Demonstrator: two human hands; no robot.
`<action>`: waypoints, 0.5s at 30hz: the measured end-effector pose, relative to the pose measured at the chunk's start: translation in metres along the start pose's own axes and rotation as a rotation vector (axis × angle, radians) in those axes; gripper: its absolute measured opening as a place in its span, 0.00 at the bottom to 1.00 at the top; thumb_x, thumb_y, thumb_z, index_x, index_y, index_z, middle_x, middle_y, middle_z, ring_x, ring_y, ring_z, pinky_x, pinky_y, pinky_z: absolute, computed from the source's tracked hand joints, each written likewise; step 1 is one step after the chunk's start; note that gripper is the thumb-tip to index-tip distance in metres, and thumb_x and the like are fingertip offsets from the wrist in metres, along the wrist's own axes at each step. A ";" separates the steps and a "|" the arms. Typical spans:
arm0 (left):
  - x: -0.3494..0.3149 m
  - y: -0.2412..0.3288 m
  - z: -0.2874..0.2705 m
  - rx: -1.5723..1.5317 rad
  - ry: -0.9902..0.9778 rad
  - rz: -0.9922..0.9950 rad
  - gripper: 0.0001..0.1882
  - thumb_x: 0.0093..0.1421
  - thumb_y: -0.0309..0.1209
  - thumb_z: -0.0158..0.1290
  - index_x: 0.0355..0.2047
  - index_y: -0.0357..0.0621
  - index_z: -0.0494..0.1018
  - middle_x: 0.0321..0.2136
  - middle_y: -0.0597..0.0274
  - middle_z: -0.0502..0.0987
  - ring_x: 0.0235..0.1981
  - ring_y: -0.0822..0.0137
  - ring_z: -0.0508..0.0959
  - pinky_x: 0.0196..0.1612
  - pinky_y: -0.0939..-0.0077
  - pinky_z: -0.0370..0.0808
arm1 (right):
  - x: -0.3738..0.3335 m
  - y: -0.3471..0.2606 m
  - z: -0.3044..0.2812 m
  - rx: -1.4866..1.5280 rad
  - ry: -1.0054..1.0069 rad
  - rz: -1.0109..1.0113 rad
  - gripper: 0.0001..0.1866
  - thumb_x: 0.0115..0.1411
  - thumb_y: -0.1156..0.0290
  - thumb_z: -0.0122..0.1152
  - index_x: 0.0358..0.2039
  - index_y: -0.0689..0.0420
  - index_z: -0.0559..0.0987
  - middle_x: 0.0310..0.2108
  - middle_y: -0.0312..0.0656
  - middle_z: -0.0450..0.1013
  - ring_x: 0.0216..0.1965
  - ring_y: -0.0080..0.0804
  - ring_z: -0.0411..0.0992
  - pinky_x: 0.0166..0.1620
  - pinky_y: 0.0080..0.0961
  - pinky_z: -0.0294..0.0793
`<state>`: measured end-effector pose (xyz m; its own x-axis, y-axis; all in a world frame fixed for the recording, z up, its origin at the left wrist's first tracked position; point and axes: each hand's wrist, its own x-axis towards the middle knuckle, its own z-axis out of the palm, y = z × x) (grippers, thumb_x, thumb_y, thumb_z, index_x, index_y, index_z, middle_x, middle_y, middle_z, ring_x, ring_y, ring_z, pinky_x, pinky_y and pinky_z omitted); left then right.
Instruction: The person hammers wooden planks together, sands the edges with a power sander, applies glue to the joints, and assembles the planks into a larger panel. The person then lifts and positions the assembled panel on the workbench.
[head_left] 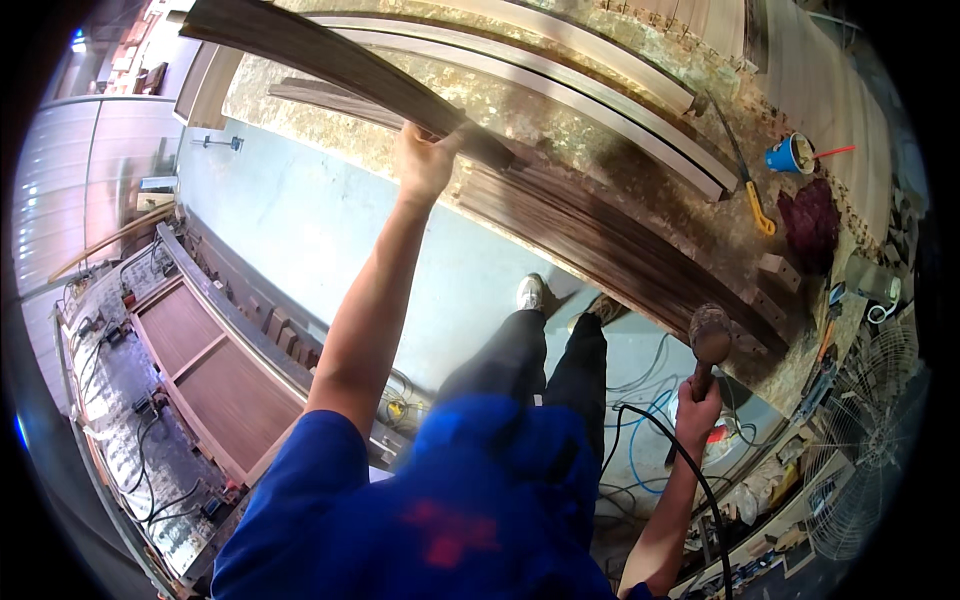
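Observation:
My left hand (428, 160) is closed around a long dark-brown wooden strip (330, 65), which slants across the far left part of the workbench. The strip's near end lies by a bundle of dark wood strips (600, 240) along the bench's near edge. In my right hand (697, 408) is a mallet (711, 335) with a rounded brown head, held upright by its handle. The head overlaps the right end of the bundle in view; whether it touches cannot be told. A black cable (690, 460) passes across my right wrist.
Pale long strips (560, 85) lie across the worn bench (520, 120). At right are a yellow-handled saw (758, 205), a blue cup (790, 154), a dark red cloth (808, 222) and wood blocks (780, 270). Left stands a panelled frame (215, 370) on another bench; blue hoses (640, 455) cross the floor.

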<state>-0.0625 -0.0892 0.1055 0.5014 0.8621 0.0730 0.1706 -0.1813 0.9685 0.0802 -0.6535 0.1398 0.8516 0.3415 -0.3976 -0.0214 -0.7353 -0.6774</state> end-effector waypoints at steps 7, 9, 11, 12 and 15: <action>-0.034 0.039 0.045 0.370 0.128 0.014 0.20 0.56 0.34 0.71 0.46 0.43 0.78 0.35 0.48 0.86 0.36 0.50 0.86 0.41 0.58 0.81 | 0.005 -0.012 0.005 0.172 -0.060 0.160 0.06 0.62 0.76 0.64 0.38 0.61 0.76 0.30 0.35 0.72 0.31 0.23 0.69 0.39 0.26 0.72; -0.038 0.043 0.047 0.452 0.090 -0.048 0.22 0.55 0.38 0.72 0.45 0.43 0.77 0.33 0.46 0.84 0.35 0.44 0.85 0.40 0.56 0.81 | 0.006 -0.024 0.008 0.255 -0.074 0.097 0.05 0.62 0.76 0.63 0.37 0.60 0.77 0.29 0.34 0.72 0.30 0.22 0.69 0.38 0.24 0.72; -0.041 0.042 0.043 0.487 0.065 -0.009 0.23 0.55 0.39 0.72 0.46 0.44 0.77 0.32 0.46 0.84 0.35 0.44 0.85 0.39 0.55 0.80 | 0.006 -0.037 0.011 0.212 -0.106 -0.003 0.08 0.63 0.76 0.63 0.42 0.61 0.76 0.29 0.34 0.72 0.30 0.22 0.69 0.37 0.22 0.72; -0.043 0.038 0.042 0.505 0.053 0.010 0.23 0.55 0.40 0.72 0.46 0.44 0.78 0.32 0.46 0.84 0.35 0.44 0.85 0.39 0.55 0.80 | 0.004 -0.046 0.013 0.233 -0.103 -0.015 0.11 0.63 0.75 0.63 0.45 0.61 0.75 0.29 0.34 0.72 0.29 0.21 0.69 0.35 0.22 0.72; -0.052 0.017 0.044 0.522 0.122 0.095 0.24 0.54 0.41 0.72 0.48 0.45 0.78 0.31 0.47 0.84 0.35 0.43 0.84 0.39 0.55 0.80 | 0.000 -0.109 0.015 0.342 -0.138 -0.084 0.14 0.64 0.74 0.63 0.49 0.60 0.73 0.27 0.33 0.71 0.24 0.18 0.67 0.28 0.20 0.69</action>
<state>-0.0484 -0.1580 0.1080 0.4388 0.8733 0.2116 0.5434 -0.4455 0.7115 0.0741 -0.5646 0.2041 0.7797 0.4854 -0.3956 -0.1476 -0.4715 -0.8694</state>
